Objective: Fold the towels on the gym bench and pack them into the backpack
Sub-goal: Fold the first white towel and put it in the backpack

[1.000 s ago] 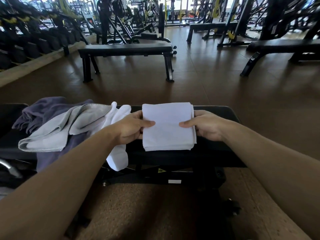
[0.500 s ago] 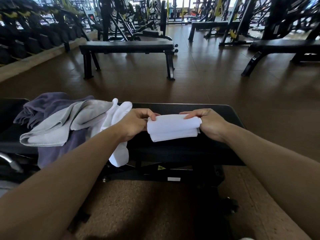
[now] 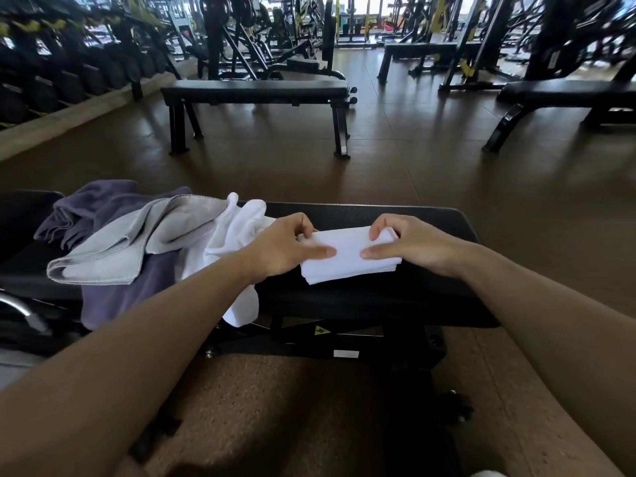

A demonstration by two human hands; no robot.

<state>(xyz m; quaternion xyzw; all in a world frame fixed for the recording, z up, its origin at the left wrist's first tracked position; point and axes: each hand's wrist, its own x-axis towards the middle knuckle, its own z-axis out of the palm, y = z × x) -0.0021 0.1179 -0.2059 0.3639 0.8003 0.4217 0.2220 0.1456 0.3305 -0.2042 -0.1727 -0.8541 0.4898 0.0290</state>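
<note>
Gripping a folded white towel (image 3: pixel 347 258) from both ends, left hand (image 3: pixel 282 247) and right hand (image 3: pixel 409 242) each pinching it, thumbs on top and fingers curled over the far edge. Sitting flat on the bench (image 3: pixel 430 222) pad, about dead center. Over at 9 o'clock, heaped together: grey towel (image 3: pixel 137 242) on a purple towel (image 3: pixel 113 201), plus another loose white one (image 3: pixel 234 232) hanging off the near edge. Second bench (image 3: pixel 254 89) at 12 o'clock.
</note>
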